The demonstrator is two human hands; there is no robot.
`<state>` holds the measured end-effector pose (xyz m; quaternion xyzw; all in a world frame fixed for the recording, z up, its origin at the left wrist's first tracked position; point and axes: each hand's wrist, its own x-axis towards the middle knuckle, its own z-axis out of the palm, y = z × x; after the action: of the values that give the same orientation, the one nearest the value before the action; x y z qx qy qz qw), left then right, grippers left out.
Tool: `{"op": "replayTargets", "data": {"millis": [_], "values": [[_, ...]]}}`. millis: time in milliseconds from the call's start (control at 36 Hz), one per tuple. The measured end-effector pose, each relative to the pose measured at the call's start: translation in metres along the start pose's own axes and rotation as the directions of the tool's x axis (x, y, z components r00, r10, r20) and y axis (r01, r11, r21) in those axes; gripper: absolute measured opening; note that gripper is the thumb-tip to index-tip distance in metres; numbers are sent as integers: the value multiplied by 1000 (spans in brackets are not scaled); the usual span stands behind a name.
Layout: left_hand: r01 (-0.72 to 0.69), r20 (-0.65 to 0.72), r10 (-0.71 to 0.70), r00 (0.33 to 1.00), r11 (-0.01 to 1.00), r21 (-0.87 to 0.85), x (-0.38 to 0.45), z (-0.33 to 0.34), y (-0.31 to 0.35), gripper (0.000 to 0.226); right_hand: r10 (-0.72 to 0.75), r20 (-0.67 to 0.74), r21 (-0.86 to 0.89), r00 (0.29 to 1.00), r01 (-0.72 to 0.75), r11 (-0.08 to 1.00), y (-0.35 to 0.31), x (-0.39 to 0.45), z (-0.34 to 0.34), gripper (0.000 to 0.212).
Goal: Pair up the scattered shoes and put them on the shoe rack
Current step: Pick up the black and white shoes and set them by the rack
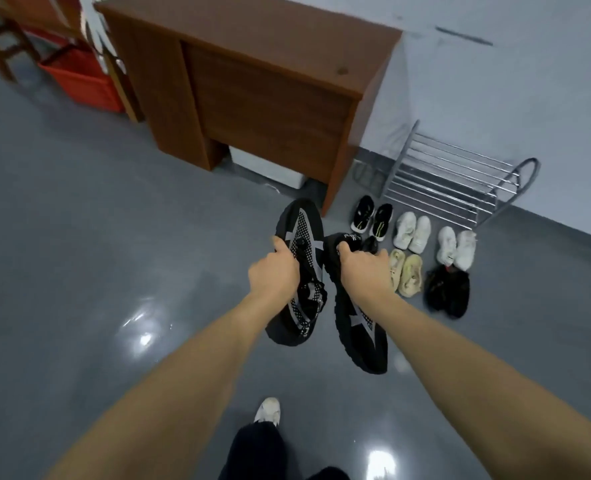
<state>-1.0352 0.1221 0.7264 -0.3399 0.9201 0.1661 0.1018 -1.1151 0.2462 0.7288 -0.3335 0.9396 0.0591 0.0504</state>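
I hold a pair of black sneakers with grey straps above the grey floor. My left hand [274, 271] grips the left black sneaker [301, 237]. My right hand [365, 266] grips the right black sneaker [361, 337], whose toe points toward me. Ahead on the floor several pairs lie side by side: black shoes with yellow-green trim [372, 218], white shoes [411, 232], another white pair [456, 247], beige shoes [406, 271] and dark shoes [448, 291]. The metal shoe rack [443, 178] stands behind them against the wall, its bars bare.
A brown wooden desk [252, 81] stands left of the rack, with a white box [269, 166] under it. A red crate [79, 77] and a wooden chair [6, 39] are at the far left. My own foot in a white shoe [268, 410] is below.
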Motion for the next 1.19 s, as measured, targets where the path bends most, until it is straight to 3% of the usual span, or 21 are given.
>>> {"op": "replayTargets", "data": {"millis": [222, 500, 611, 917, 1194], "values": [[-217, 25, 216, 976, 975, 38, 33, -1, 95, 50, 228, 25, -5, 973, -228, 974, 88, 4, -13, 39], [-394, 11, 395, 919, 912, 112, 62, 14, 247, 42, 371, -21, 9, 929, -371, 929, 240, 12, -28, 34], [-428, -7, 431, 902, 898, 103, 67, 28, 328, 36, 402, -16, -12, 915, -402, 915, 314, 15, -29, 33], [-507, -12, 520, 854, 837, 205, 63, 83, 532, 45, 499, 44, 3, 865, -500, 866, 515, -2, -16, 31], [-573, 35, 592, 805, 761, 303, 87, 122, 644, 35, 526, 88, 68, 846, -532, 844, 630, 19, 17, 28]]}}
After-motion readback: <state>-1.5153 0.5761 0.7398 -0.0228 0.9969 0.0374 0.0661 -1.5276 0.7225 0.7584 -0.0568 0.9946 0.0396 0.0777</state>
